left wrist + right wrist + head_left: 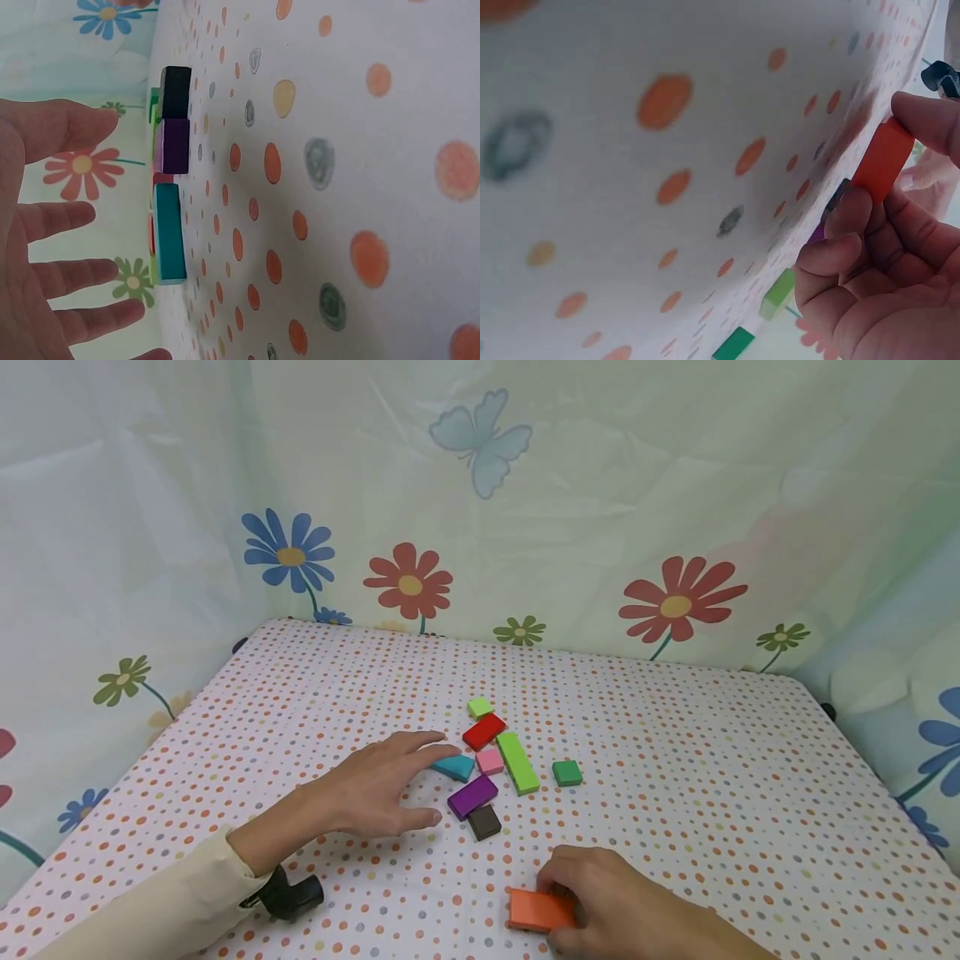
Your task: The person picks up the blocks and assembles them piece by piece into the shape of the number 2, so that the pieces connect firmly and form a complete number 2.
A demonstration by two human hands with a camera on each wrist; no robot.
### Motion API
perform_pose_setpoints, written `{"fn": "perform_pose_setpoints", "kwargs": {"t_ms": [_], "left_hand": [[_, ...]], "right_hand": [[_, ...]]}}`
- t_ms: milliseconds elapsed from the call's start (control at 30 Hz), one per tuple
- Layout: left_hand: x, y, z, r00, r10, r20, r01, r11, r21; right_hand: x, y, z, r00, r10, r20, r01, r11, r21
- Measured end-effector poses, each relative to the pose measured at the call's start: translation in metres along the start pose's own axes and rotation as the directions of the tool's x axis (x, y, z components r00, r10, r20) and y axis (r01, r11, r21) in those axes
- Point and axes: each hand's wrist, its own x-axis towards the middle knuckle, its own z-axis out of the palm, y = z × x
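Head view: an orange block [534,910] sits at the six o'clock side of the dotted counter [667,793], clamped between the thumb and fingers of the right hand [611,893], which reaches in from five o'clock. Right wrist view shows the thumb on one end of that block and fingertips at the other; whether its underside meets the counter, I cannot tell. At eleven o'clock from it lies a black block [485,822], touching a purple block [472,797]. Beyond them is a pink block [490,762], with a teal block [454,767] just beside it at nine o'clock, a red block [483,732] at twelve, and a long lime block [517,764] at three. Farther out, a small lime block [480,707] lies past the red one, and a green block [567,772] lies apart at three. The left hand [375,787] comes from eight o'clock, thumb and fingers spread apart, holding nothing; I cannot tell whether a fingertip touches the teal block. Its arm wears a cream sleeve [161,897]. A flowered curtain [585,443] hangs at twelve.
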Motion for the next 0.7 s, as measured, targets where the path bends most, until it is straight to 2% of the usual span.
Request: {"fn": "perform_pose_setpoints", "kwargs": {"t_ms": [167,400,700], "left_hand": [[-0.0004,0.0011,-0.0002,1.000,0.006,-0.001,-0.006,1.000,-0.003],[-0.0022,0.0023,-0.0007,1.000,0.008,0.004,-0.008,1.000,-0.012],[-0.0040,0.0014,-0.0005,1.000,0.028,-0.007,-0.029,0.999,-0.014]], "right_hand": [[-0.0032,0.0011,0.0027,0.999,0.026,0.022,-0.026,0.999,0.037],[-0.0046,0.0032,0.0090,0.997,-0.078,0.010,0.077,0.996,0.036],[-0.0027,0.0042,0.0096,0.999,-0.042,0.010,0.042,0.999,0.005]]}}
